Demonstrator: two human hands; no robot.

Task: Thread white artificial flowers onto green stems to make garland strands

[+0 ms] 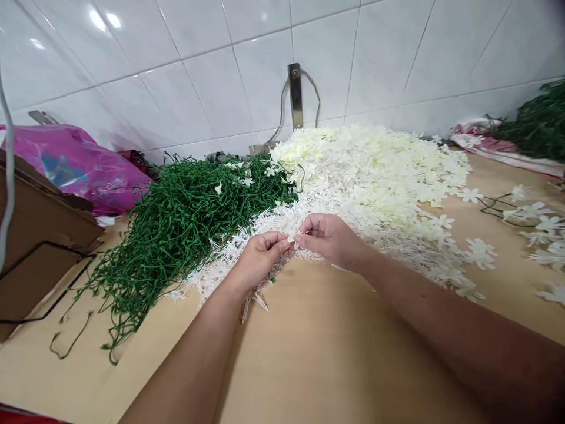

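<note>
Pinched between 2 hands: small white flower piece (291, 238), just above table (335, 353), at near edge of heap of white spiky bits (282, 221). Left hand (260, 256) closed narrow, thumb + forefinger tips on it; right hand (329, 238) same, gripping from other side. Prob. thin plastic or fabric: v. light, soft, bendy, easy to crush or drop. Best held by fingertips at centre, not petal tips. Behind, heap of cream petals (388, 165); to left, tangle of green stems (176, 224). Further left, pink bag (75, 165) w/ faint print, unreadable, and cardboard box (39, 247). No other writing legible.
</note>
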